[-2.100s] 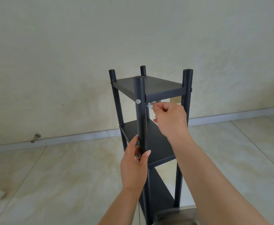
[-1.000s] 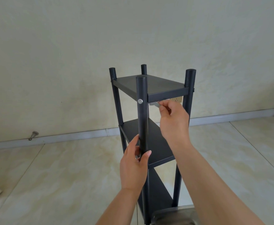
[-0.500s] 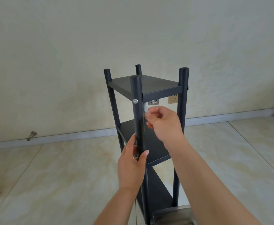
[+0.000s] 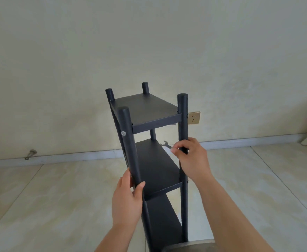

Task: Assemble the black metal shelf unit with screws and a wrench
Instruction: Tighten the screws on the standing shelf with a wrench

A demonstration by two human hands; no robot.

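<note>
We see two bare forearms reaching in from the bottom edge, with no sleeves, watch or bracelet on what shows. Our left hand and right hand wear no gloves or rings; fingernails are short and unpainted.

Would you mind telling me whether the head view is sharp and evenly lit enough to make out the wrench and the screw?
Head view: soft, even light, no glare or hard shadows; the wrench in the right hand is slightly blurred, the screw is small but readable; wide-angle bending curves the baseboard.
</note>
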